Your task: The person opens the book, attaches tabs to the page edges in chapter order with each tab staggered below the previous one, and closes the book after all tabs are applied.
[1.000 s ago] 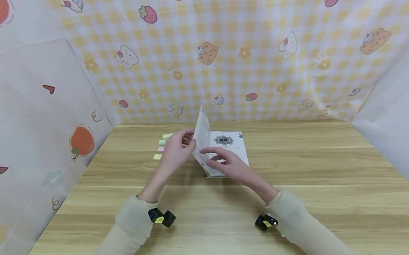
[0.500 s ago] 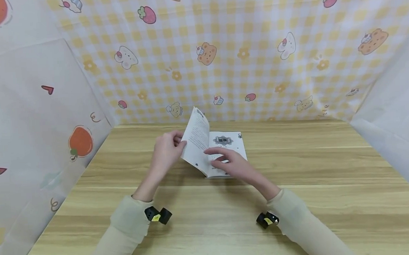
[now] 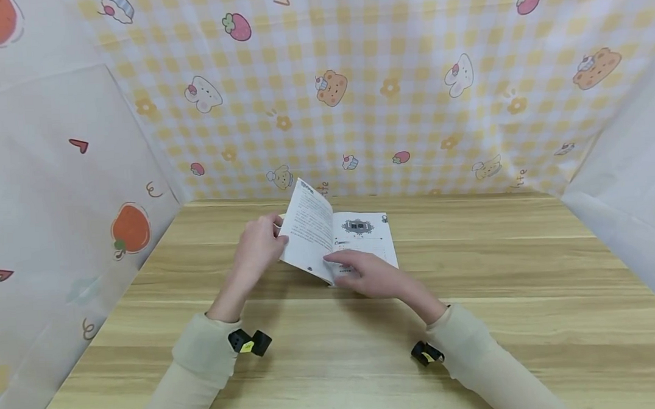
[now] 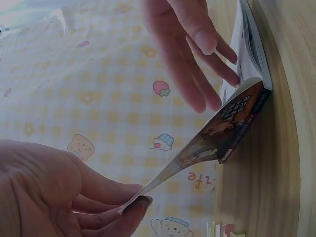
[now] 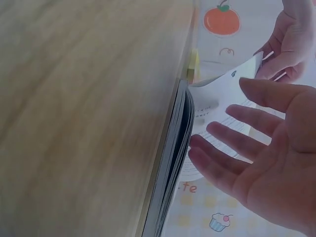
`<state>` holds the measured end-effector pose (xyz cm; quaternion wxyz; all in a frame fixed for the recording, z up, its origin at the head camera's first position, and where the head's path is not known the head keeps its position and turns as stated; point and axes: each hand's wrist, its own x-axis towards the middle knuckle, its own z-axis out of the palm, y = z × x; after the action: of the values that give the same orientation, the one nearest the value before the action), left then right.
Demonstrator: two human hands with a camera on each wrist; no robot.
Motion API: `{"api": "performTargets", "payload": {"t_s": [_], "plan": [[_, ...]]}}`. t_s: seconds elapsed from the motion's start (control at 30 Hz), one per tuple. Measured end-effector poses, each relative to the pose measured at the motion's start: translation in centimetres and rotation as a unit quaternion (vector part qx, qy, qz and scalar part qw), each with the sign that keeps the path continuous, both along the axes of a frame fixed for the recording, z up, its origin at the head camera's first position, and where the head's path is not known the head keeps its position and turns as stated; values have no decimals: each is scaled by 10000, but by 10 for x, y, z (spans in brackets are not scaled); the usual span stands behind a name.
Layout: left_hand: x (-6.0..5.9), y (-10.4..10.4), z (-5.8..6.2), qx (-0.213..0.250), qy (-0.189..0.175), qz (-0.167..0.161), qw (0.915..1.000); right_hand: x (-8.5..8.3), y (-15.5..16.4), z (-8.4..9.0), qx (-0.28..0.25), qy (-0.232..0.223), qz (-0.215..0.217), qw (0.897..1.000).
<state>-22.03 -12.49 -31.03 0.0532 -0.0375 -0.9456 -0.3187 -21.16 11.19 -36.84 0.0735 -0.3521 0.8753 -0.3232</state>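
Note:
An open book (image 3: 364, 230) lies on the table, its right page flat with a dark printed picture near the top. My left hand (image 3: 257, 247) pinches the outer edge of the raised left side. In the left wrist view that side's underside is a dark, coloured cover (image 4: 210, 133), held between the thumb and fingers of the left hand (image 4: 44, 185). Over the lower inner part of the book is my right hand (image 3: 371, 276), its index finger reaching the fold. The right wrist view shows the fingers of the right hand (image 5: 276, 163) extended and apart beside the pages.
Coloured sticky tabs (image 4: 224, 230) lie on the wooden table (image 3: 345, 350) beyond the raised cover, mostly hidden in the head view. A checked cloth (image 3: 367, 117) hangs behind the table, and pale sheets (image 3: 42, 198) stand at the sides. Small black cameras (image 3: 251, 342) sit at both wrists.
My left hand has moved left and slightly down, swinging the book's left side from nearly upright to a leftward tilt. The right hand has lowered slightly toward the fold. The sticky tabs became covered.

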Motion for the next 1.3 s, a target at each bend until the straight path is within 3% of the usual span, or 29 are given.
{"api": "performTargets", "payload": {"t_s": [0.27, 0.7, 0.9, 1.3], "plan": [[-3, -4, -1, -278, -297, -65, 9992, 1, -1, 1, 184, -182, 399, 9989], [-13, -10, -15, -1207, 43, -780, 9896, 0, -3, -2, 469, 50, 969, 9942], [-13, -11, -21, -1482, -235, -800, 9854, 3, -3, 0, 717, 6, 897, 9934], [-17, -8, -36, -1903, -676, -1421, 9690, 5, -2, -1, 898, -225, 791, 9926]]}}
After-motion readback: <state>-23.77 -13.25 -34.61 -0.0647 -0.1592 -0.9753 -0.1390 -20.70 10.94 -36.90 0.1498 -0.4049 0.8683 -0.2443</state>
